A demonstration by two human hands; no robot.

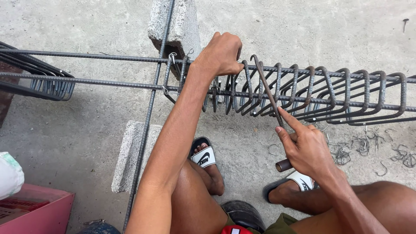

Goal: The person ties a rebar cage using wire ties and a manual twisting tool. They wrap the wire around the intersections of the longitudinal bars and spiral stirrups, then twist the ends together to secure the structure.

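Nearest me are my bare knees and my two feet in sandals [207,157] on the concrete floor [86,130]. A pink box [37,210] sits at my lower left. My right hand [305,149] is closed around the handle of a hook tool [268,93], forefinger stretched along its shank; the shank slants up and away, its curled tip among the stirrups [329,93]. Snipped wire bits [372,149] lie scattered on the floor to the right of that hand. A grey block [130,156] lies by my left arm. Farther out, my left hand [221,54] is clenched over the top bar [86,55] of the rebar cage, right where the stirrups bunch together. The long bars run left to right across a second block [182,26] standing beyond. One more bar [149,112] runs from there back toward me. At far left another stack of stirrups hangs on the bars.
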